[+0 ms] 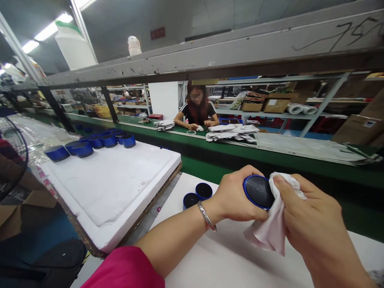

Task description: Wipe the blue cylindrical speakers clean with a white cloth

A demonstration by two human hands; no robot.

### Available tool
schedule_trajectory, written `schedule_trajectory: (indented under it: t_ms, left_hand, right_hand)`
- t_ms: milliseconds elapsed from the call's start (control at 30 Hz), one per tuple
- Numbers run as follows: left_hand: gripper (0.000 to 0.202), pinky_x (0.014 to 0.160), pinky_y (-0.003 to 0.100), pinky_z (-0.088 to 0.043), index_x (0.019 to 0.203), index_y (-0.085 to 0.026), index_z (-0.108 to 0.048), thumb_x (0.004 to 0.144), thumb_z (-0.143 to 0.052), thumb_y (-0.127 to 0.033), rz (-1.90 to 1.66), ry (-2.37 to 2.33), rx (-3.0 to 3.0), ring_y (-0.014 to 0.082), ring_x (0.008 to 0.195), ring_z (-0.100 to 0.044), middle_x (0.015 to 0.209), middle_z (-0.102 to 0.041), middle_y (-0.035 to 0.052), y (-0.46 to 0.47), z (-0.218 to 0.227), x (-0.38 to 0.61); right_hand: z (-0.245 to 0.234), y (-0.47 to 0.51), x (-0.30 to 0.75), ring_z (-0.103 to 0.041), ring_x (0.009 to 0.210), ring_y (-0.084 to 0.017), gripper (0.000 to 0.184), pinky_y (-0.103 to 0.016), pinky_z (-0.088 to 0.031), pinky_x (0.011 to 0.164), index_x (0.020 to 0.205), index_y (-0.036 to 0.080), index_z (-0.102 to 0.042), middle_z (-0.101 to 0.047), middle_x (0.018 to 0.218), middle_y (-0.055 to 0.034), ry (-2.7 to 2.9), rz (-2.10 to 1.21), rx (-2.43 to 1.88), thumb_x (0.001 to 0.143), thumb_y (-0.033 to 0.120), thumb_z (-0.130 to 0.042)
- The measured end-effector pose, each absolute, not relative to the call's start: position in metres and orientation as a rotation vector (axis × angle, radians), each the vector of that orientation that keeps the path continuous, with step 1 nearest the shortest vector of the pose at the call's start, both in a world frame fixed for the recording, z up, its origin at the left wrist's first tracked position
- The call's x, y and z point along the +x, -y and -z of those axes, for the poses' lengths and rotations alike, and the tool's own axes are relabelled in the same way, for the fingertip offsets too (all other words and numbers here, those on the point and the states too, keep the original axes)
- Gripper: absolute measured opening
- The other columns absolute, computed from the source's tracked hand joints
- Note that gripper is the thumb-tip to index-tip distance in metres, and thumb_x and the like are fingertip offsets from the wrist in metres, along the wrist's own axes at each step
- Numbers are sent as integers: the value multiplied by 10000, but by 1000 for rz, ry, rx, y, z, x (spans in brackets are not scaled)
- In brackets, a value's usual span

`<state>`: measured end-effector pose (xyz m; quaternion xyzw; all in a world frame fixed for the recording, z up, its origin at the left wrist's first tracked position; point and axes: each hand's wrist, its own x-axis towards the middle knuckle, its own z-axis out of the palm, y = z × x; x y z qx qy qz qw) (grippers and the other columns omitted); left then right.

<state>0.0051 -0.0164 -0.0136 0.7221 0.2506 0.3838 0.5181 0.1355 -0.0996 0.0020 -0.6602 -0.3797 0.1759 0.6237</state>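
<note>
My left hand (237,198) is wrapped round a small round blue speaker (258,192), whose black mesh face points toward me. My right hand (312,224) pinches a white cloth (274,226) and presses it against the right edge of the speaker's face. Both hands hover above a white table top (216,260). Two more blue speakers (198,195) stand on that table just left of my left wrist, which wears a metal bracelet.
A white foam board (111,180) lies to the left, with several blue speakers (99,142) along its far edge. Beyond a green conveyor (240,154), a seated person (198,110) handles stacks of white cards (232,133). A fan guard (12,152) sits at far left.
</note>
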Motion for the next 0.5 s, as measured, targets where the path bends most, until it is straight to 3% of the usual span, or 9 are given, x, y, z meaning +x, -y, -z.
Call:
schedule_trajectory:
  t_ms: [133, 333, 400, 500]
  left_hand:
    - [585, 819, 304, -517, 1064, -258, -672, 528, -892, -183, -969, -629, 1704, 183, 876, -597, 984, -681, -53, 11, 12, 2]
    - [564, 779, 296, -492, 1050, -249, -653, 533, -873, -196, -1024, -622, 1708, 172, 838, -572, 953, -660, -51, 3, 7, -8]
    - [539, 834, 309, -510, 1044, -249, -661, 551, -871, -198, -1028, -580, 1761, 182, 877, -596, 991, -675, -45, 5, 8, -8]
    - [558, 895, 337, -532, 1059, -250, -672, 558, -916, -219, -951, -494, 1801, 207, 929, -628, 1021, -686, -35, 10, 13, -1]
  right_hand:
    - [-3, 103, 125, -510, 721, -209, 348, -299, -408, 610, 877, 228, -757, -603, 814, -26, 927, -317, -1524, 916, 574, -748]
    - [3, 108, 118, -465, 692, -190, 436, -274, -394, 601, 762, 242, -630, -518, 766, -1, 1025, -382, -1496, 970, 618, -700]
    - [3, 106, 122, -472, 699, -186, 406, -272, -387, 594, 802, 237, -690, -558, 795, -7, 987, -354, -1502, 939, 617, -728]
    - [1, 99, 137, -479, 689, -179, 412, -271, -385, 567, 782, 231, -704, -565, 770, 0, 874, -433, -1468, 780, 612, -860]
